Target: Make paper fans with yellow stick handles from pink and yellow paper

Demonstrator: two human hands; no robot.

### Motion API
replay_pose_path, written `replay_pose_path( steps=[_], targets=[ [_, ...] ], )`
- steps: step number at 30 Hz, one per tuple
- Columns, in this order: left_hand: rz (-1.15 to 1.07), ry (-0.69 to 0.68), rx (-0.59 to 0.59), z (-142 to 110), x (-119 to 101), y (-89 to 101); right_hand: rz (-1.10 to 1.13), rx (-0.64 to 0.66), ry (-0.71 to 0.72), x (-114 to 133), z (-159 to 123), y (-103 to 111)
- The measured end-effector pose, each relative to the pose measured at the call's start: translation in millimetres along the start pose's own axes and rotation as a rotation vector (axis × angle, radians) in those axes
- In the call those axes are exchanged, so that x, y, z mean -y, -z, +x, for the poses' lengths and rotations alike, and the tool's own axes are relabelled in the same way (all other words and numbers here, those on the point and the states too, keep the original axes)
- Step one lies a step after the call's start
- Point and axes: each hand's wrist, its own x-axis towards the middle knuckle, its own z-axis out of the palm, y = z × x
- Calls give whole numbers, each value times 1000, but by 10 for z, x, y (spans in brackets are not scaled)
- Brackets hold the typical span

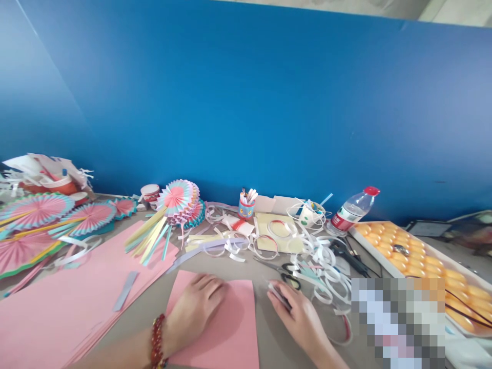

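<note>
My left hand [200,307], with a beaded bracelet at the wrist, rests flat on a sheet of pink paper [236,328], its fingers slightly bent. Just right of the sheet, my right hand [295,312] is closed around a slim craft knife [283,298], whose thin tip points away from me; most of its handle is hidden by the fingers. Beyond that hand lie scissors [291,277] with black handles, beside a heap of curled white paper strips [326,271].
A stack of large pink sheets [46,312] covers the left, bearing a grey strip [125,291]. Pleated paper fans [175,197] stand behind. A pen cup [246,209], water bottle [351,211], black glue gun [349,259] and box of orange domes [415,256] line the back and right.
</note>
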Motion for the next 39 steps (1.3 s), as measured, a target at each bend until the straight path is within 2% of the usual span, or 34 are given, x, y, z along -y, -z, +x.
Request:
replay_pose_path(
  steps=[5,9,15,20,23,28,32,35,39],
  targets=[
    [-52,87,46,19,-25,3,13,74,37,97,24,9],
    [-50,65,55,1,-3,-2,51,166,39,178,29,-34],
    [-21,17,16,-7,31,4,307,136,-199,268,182,-199],
    [-61,36,-25,4,51,24,459,192,-383,342,401,-197],
    [-107,53,-31,14,59,51,498,214,-425,369,457,-197],
    [-160,24,-57,20,60,68,466,231,-411,374,497,-210],
    [-178,-10,-104,5,73,41,433,256,-368,323,516,-121],
    [-210,-25,-144,-4,99,27,247,212,-262,256,451,6],
    [-282,-33,-173,-7,136,38,-20,150,-116,199,214,154]
  ],
)
